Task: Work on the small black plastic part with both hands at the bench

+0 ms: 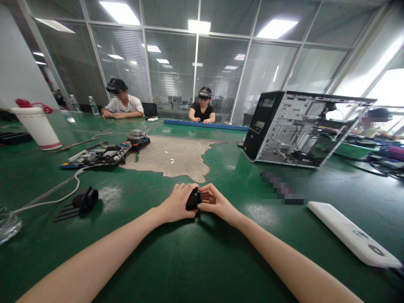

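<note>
My left hand [178,203] is wrapped around a small black device [191,199] with a round, lens-like end, just above the green table [208,261]. The fingers and thumb of my right hand [217,203] are curled around that round end from the right side. Part of the device is hidden by my hands, so its exact kind cannot be made out. To the left lies a black plastic piece [86,199] with a round cup and flat prongs, apart from both hands.
An opened computer case [268,126] stands at right, with a white power bank-like slab [350,231] nearer me. Circuit boards [101,155], a cable [77,181] and a white cup [38,128] are at left. Two people sit across the table; another is at far right.
</note>
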### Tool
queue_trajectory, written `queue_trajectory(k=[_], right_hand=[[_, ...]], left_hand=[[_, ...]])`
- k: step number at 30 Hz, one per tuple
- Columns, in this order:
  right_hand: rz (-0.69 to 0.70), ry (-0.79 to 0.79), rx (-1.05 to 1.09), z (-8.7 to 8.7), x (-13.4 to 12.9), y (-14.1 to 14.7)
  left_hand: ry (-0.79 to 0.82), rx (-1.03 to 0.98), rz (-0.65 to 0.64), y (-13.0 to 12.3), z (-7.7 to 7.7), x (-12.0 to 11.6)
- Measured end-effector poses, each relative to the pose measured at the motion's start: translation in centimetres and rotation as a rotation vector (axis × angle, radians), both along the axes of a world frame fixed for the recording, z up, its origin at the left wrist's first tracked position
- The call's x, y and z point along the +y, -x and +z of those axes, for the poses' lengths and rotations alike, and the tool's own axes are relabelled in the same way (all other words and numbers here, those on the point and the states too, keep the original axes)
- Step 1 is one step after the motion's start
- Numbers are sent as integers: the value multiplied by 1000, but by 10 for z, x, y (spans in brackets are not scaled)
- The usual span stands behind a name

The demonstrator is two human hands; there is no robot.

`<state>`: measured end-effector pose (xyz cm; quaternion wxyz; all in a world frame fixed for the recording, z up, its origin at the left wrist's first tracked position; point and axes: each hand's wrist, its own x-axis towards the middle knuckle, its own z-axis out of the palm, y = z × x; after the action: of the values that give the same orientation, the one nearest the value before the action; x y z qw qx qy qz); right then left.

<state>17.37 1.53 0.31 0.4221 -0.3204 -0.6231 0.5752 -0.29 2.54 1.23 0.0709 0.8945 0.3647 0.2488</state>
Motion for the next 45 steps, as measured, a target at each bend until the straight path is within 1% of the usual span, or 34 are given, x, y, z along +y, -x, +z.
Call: queue_trajectory(k=[3, 9, 13, 15, 18, 20, 26, 30, 37, 42, 45], right_hand=[[23, -9, 22, 0, -1, 0], [-62, -37, -24, 1, -1, 1], [-84, -8, -58, 1, 0, 0], [-70, -2, -60, 2, 0, 0], [2, -12, -18, 2, -1, 0], [23, -17, 0, 3, -2, 0], [-60, -34, -18, 3, -2, 1], [-72, 11, -30, 1, 0, 1], [12, -1, 10, 3, -2, 0], [-68, -44, -37, 1, -2, 1], [-85, -49, -49, 0, -1, 1]], left_hand=[[-8, 1, 4, 0, -1, 0], [-12, 3, 9, -1, -2, 0], [-1, 8, 0, -1, -1, 0], [2, 9, 0, 0, 0, 0], [7, 14, 5, 0, 1, -1], [9, 16, 6, 0, 1, -1], [10, 12, 16, 0, 1, -2], [5, 14, 3, 0, 1, -1], [-2, 12, 4, 0, 0, -1], [-6, 21, 9, 0, 1, -1], [-1, 16, 4, 0, 1, -1]])
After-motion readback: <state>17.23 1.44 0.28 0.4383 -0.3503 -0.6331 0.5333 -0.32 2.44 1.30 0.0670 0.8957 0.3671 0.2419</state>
